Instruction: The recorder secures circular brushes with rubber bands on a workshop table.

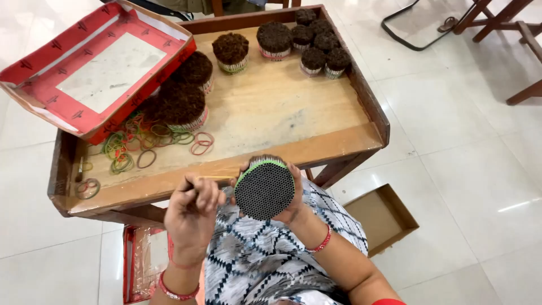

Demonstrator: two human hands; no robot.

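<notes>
The right hand [285,197] is wrapped around a round bundle of thin sticks [264,189]. The fingers curl round its side and grip it. The flat dark end of the bundle faces up at the camera, and it looks like lots of tiny dots packed close. A green band goes around its top edge. The bundle is held just above the person's lap, close to the near edge of the worktop [265,107].

The left hand [192,212] is right beside the bundle. Its fingers are pinched shut on a thin yellow stick [217,178]. The stick points sideways to the bundle and its tip reaches the bundle's rim.

Just past the left hand, on the worktop, lies a loose pile of rubber bands [141,141] in green, red and yellow. A few more rubber bands lie off past the left hand's outer side, in the near corner of the worktop.

Further away from both hands stand more round bundles [230,49] with brown fuzzy tops. Some big ones are past the left hand, beside the rubber bands. A group of small ones is far past the right hand, at the back of the worktop.

A red tray [34,65] with a white bottom leans on the far corner of the worktop, past the left hand.

Off past the right hand's outer side, down on the white floor, sits an open cardboard box [389,217]. Under the left hand there is a red box [135,265] on the floor too.
</notes>
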